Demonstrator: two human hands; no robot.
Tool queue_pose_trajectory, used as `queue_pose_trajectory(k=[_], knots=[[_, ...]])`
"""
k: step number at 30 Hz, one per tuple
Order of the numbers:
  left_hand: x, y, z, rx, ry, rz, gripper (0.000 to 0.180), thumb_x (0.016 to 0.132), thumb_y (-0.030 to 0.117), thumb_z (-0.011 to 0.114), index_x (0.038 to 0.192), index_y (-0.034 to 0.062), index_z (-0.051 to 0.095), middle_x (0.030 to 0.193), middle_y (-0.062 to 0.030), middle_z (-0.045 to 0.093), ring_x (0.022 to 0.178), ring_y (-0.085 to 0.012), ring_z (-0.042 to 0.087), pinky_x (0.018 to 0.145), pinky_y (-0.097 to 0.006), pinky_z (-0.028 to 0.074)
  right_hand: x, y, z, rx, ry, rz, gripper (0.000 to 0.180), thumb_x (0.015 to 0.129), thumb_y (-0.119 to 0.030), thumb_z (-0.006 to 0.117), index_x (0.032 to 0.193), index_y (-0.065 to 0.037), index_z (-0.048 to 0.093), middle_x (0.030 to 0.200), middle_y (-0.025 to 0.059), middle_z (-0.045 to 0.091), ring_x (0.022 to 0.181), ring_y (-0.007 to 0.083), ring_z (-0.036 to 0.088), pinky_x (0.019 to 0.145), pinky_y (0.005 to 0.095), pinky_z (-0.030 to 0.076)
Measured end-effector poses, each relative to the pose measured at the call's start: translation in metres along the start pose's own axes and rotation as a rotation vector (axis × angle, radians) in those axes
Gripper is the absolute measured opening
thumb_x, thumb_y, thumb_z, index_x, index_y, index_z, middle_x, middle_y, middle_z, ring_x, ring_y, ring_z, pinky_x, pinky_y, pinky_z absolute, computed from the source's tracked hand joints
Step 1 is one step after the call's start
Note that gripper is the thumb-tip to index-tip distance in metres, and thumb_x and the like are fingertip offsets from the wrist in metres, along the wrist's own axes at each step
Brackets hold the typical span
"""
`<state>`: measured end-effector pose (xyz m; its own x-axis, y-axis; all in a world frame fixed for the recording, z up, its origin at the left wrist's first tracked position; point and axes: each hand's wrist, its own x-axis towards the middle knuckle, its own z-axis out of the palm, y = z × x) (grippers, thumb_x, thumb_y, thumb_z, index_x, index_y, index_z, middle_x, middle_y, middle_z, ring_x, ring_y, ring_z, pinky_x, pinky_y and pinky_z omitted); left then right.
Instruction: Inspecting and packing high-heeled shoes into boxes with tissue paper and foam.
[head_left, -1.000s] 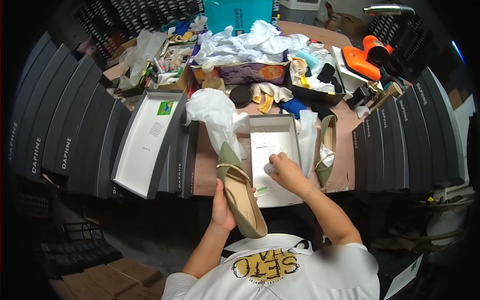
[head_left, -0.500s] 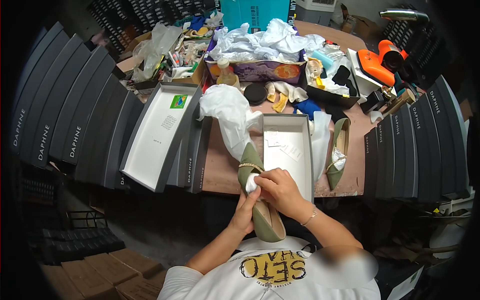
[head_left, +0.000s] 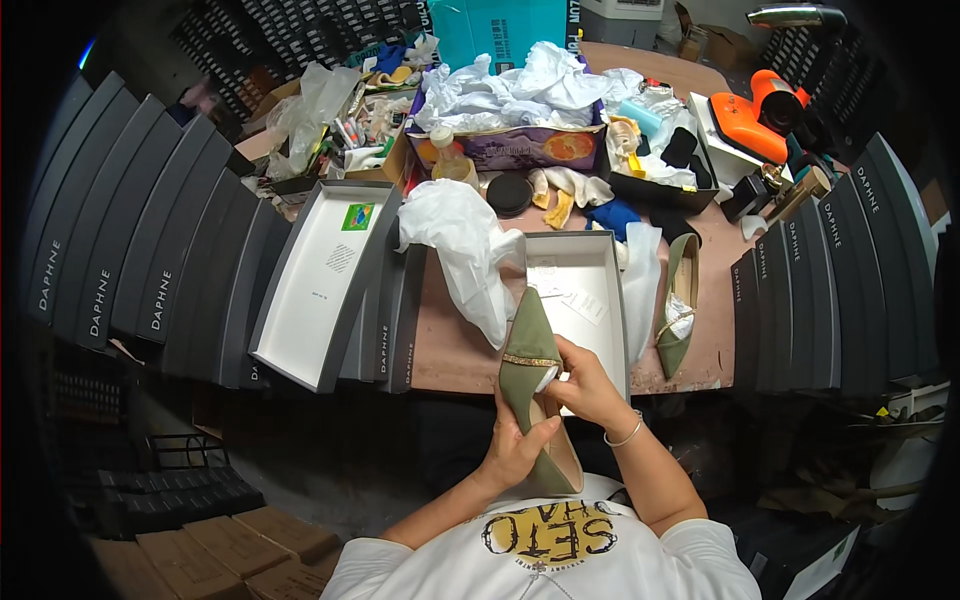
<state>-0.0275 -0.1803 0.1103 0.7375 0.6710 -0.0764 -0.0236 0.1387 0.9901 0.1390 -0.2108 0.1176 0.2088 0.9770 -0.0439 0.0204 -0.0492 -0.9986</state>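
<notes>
In front of my chest I hold a pointed green flat shoe [head_left: 526,385], toe pointing away from me, with a gold sparkling strap [head_left: 531,361] across it. My left hand [head_left: 515,445] wraps round its left side, thumb over the opening. My right hand [head_left: 588,385] grips the right edge just below the strap, its fingertips at the opening. A bit of white stuffing paper [head_left: 547,378] shows inside the shoe there. The matching green shoe [head_left: 679,310], paper in its toe, lies on the table to the right. Beyond my hands is an open shoe box [head_left: 578,348] with white cards inside.
Crumpled white tissue [head_left: 462,250] lies left of the box. A white-lined box lid [head_left: 318,290] leans at the left. Stacked dark shoe boxes [head_left: 170,240] flank both sides. Behind stand a purple carton [head_left: 510,148] of tissue, a bottle [head_left: 450,160] and an orange heat tool [head_left: 750,128].
The shoe has turned so its upper faces me more, and its toe has shifted slightly right. The paper has sunk deeper into the toe. My right hand has moved to the shoe's right edge.
</notes>
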Motion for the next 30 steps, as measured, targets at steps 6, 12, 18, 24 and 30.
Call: queue_pose_trajectory(k=[6, 12, 18, 24, 30], knots=[[0.0, 0.009, 0.0, 0.068, -0.047, 0.05, 0.085, 0.088, 0.018, 0.062, 0.149, 0.0021, 0.006, 0.138, -0.0199, 0.037, 0.128, -0.0268, 0.04, 0.106, -0.038, 0.035, -0.004, -0.003, -0.007, 0.053, -0.078, -0.062, 0.073, 0.07, 0.008, 0.061, 0.14, 0.001, 0.039, 0.117, 0.0056, 0.06, 0.11, 0.0129, 0.055, 0.098, 0.0285, 0.043], [-0.001, 0.002, -0.002, -0.023, -0.094, -0.05, 0.081, 0.088, 0.02, 0.061, 0.149, 0.003, 0.01, 0.136, -0.0184, 0.039, 0.126, -0.0256, 0.042, 0.105, -0.037, 0.036, -0.011, -0.015, -0.002, 0.134, 0.004, -0.011, 0.069, 0.07, 0.007, 0.065, 0.135, -0.001, 0.043, 0.111, 0.0043, 0.061, 0.102, 0.0112, 0.057, 0.092, 0.0277, 0.046], [0.001, -0.004, -0.002, -0.341, -0.156, -0.242, 0.075, 0.087, 0.016, 0.059, 0.147, 0.0054, 0.016, 0.127, -0.0142, 0.044, 0.114, -0.0199, 0.05, 0.097, -0.035, 0.043, -0.011, 0.006, 0.001, 0.041, 0.13, -0.037, 0.063, 0.073, -0.002, 0.075, 0.13, -0.002, 0.048, 0.106, 0.0039, 0.063, 0.098, 0.0117, 0.058, 0.087, 0.0276, 0.048], [0.013, -0.004, -0.012, -0.147, -0.209, -0.07, 0.075, 0.085, 0.015, 0.061, 0.147, 0.0051, 0.019, 0.125, -0.0152, 0.05, 0.114, -0.0229, 0.053, 0.099, -0.036, 0.042, -0.011, -0.011, -0.012, 0.192, -0.053, -0.019, 0.074, 0.076, -0.013, 0.078, 0.138, -0.001, 0.039, 0.123, 0.0095, 0.057, 0.114, 0.0154, 0.053, 0.099, 0.0318, 0.042], [0.03, 0.041, -0.039, 0.427, -0.32, -0.059, 0.081, 0.078, 0.006, 0.064, 0.148, 0.0094, 0.023, 0.129, -0.0205, 0.051, 0.12, -0.0322, 0.053, 0.101, -0.039, 0.04, -0.011, -0.022, -0.014, 0.565, 0.068, 0.052, 0.082, 0.078, -0.034, 0.081, 0.139, -0.003, 0.036, 0.128, 0.0138, 0.053, 0.119, 0.0234, 0.052, 0.104, 0.0379, 0.041]])
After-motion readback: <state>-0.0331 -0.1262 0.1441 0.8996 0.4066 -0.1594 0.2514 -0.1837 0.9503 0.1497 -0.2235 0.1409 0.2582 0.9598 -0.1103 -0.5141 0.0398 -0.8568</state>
